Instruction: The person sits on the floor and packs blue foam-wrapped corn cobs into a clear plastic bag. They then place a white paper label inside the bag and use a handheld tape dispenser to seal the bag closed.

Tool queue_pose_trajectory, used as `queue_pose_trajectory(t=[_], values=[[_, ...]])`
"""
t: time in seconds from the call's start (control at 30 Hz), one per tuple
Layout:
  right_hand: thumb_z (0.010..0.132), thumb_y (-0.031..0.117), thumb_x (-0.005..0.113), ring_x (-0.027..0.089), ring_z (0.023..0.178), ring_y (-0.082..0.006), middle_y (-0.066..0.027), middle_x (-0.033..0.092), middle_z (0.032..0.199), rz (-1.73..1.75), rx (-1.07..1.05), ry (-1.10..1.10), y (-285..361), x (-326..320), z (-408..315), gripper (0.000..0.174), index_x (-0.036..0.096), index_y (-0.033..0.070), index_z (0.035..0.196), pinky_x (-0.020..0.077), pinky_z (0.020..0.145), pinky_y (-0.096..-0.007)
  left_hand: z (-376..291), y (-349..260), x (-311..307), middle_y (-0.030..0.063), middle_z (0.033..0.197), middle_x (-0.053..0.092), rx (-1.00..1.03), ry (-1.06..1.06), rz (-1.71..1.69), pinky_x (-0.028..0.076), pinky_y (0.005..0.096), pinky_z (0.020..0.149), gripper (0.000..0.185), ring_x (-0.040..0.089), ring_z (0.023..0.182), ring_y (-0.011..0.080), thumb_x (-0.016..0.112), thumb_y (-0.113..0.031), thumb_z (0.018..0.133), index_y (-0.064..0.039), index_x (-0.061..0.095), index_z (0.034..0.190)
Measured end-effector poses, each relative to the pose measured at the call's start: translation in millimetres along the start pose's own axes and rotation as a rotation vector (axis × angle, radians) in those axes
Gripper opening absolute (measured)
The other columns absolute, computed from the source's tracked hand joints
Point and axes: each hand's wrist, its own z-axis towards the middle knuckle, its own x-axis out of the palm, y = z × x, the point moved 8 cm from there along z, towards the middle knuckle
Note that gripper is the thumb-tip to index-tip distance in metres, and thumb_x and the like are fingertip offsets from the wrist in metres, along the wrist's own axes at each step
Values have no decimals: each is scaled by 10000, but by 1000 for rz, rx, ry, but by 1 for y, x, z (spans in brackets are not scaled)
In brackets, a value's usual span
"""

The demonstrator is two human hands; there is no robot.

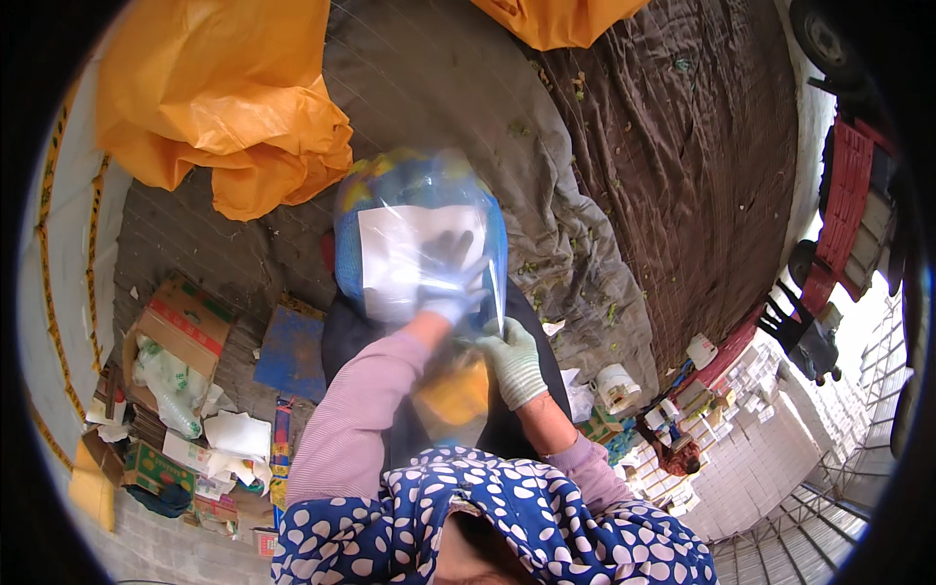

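A blue, basket-like container [348, 259] stands between my knees, with yellow things blurred in its top. Clear plastic film [439, 175] covers it, and a white sheet [387, 256] lies across its face. My left hand [452, 289], in a pale glove and blurred by motion, is over the sheet with its fingers spread. Whether it is under or over the film I cannot tell. Lower right, my right hand [518, 364], in a striped knit glove, pinches the film's edge. A yellow-orange thing [455, 395] shows beneath my forearms.
Orange tarpaulin sheets [241, 110] hang into the far side. A cardboard box [183, 325] with plastic bags and several papers [238, 435] lie left. A white bucket [618, 387] stands right. A person [680, 453] works beyond, near a red truck [844, 190]. Dark cloth [695, 183] covers the ground.
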Motion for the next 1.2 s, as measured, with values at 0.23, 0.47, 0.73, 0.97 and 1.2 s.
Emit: queue_pose_trajectory(t=[0.23, 0.47, 0.73, 0.97, 1.2], values=[[776, 37, 603, 524, 612, -94, -25, 566, 735, 16, 38, -22, 15, -1, -21, 222, 548, -3, 987, 426, 539, -229, 8, -2, 3, 71, 1554, 96, -30, 49, -68, -6, 600, 1109, 649, 23, 1415, 381, 574, -557, 799, -341, 401, 1386], [788, 51, 624, 546, 592, -121, -49, 572, 780, -6, -107, 36, -6, 25, 13, 228, 530, -13, 985, 457, 538, -236, -1, 6, -15, 80, 1555, 104, -176, 81, -15, 30, 610, 1097, 649, 84, 1401, 387, 522, -570, 815, -336, 382, 1404], [863, 137, 624, 596, 747, -113, -35, 596, 839, -165, -111, 113, -15, 19, 22, 188, 553, -10, 958, 475, 662, -245, -145, -12, -104, 167, 1373, 412, -535, -486, -338, 311, 473, 1029, 545, 422, 1237, 328, 684, -237, 736, -93, 520, 1235], [813, 388, 628, 628, 813, -290, -150, 644, 927, -1269, -674, 266, 64, 33, -21, 328, 668, 98, 962, 442, 799, -403, -106, -55, 14, 72, 760, 594, -718, -201, -2429, 462, 316, 618, 198, 561, 650, 192, 493, -193, 931, -35, 579, 1012], [812, 175, 565, 650, 677, -289, -107, 662, 745, -1515, -948, 612, 67, 110, 10, 351, 541, 142, 1160, 483, 666, -419, -114, -51, 5, 56, 605, 557, -607, 251, -1558, 398, 310, 424, 253, 499, 456, 166, 629, -284, 862, -40, 584, 907]])
